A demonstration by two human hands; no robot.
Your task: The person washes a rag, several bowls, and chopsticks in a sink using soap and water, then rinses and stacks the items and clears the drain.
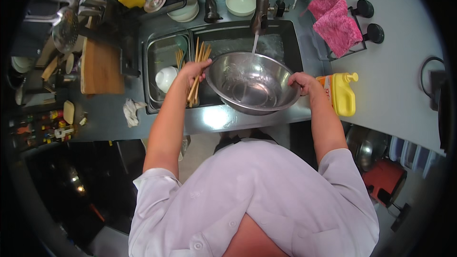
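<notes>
A stainless steel basin [255, 82] is tilted over the front of the sink [298, 43], under a running stream from the dark faucet [260, 7]. My left hand [194, 71] holds a bundle of wooden chopsticks [201, 51] and is at the basin's left rim; whether its fingers also grip the rim is hard to tell. My right hand [302, 81] grips the basin's right rim, thumb inside. Left of the basin, a metal draining tray [150, 92] holds a white bowl [166, 79], more chopsticks and a green-handled utensil, partly hidden by my left hand.
A yellow jug [344, 94] stands right of the sink, below a pink cloth [335, 21] on a rack. A white bowl [241, 3] sits behind the sink. At left are a wooden cutting board [101, 66] and a crumpled white cloth [132, 111].
</notes>
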